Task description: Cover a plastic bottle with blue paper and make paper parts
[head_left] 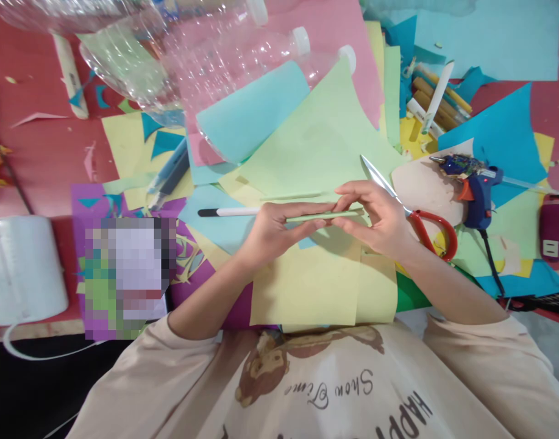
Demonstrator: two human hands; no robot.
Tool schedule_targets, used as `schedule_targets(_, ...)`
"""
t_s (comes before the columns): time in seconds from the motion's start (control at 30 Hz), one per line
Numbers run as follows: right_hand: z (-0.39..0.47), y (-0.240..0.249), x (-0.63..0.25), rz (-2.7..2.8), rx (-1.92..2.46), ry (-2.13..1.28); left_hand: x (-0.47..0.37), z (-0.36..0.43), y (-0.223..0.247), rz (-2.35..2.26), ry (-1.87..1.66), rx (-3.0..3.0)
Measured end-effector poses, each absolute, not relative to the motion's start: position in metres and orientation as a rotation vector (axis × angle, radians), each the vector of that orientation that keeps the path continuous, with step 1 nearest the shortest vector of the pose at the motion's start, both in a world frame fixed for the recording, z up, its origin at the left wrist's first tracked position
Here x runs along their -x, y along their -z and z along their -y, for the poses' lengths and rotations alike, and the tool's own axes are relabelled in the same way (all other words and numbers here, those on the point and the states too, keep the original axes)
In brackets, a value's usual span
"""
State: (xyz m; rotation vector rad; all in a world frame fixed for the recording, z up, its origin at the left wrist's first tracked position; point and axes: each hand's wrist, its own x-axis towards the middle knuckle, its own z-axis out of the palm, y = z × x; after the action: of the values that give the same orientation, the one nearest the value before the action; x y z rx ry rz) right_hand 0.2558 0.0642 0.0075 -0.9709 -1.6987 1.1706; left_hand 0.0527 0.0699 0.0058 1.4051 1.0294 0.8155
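Note:
A narrow green paper strip [309,216], perhaps folded, runs between my two hands just above the table. My left hand [279,227] grips its left part between thumb and fingers. With thumb and fingertips my right hand [375,216] pinches the strip's right part. A white pen with a black end [228,212] lies left of my left hand, its other end hidden behind that hand. Beneath my hands are a yellow paper sheet [306,286] and a large green sheet [325,146]. Red-handled scissors [432,228] lie partly open beside my right wrist.
Clear plastic bottles [233,67] with white caps lie at the back left. A blue glue gun [480,192] rests on the right, its cord trailing toward me. Markers [437,100] are piled behind it. A white cylinder-like object [25,268] sits at far left.

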Motion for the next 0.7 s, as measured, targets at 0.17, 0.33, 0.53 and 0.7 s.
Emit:
schedule_targets(0.17,-0.0677,-0.0074,-0.2563,1.638,0.983,-1.214,-0.0526,-0.0696,-0.0114,-1.049,-0.835,-1.377)
schedule_targets(0.33,-0.0691,-0.0074,-0.2608,1.641,1.009,-1.279,-0.0524,-0.0693,-0.0122,-1.068,-0.861,-1.309)
schedule_targets(0.53,-0.0696,-0.0079,-0.261,1.646,1.062,-1.294,-0.0514,-0.0694,-0.0103,-1.052,-0.864,-1.215)
schedule_targets(0.7,-0.0683,-0.0124,-0.2582,1.568,1.051,-1.351,-0.052,-0.0698,-0.012,-1.024,-0.868,-1.172)
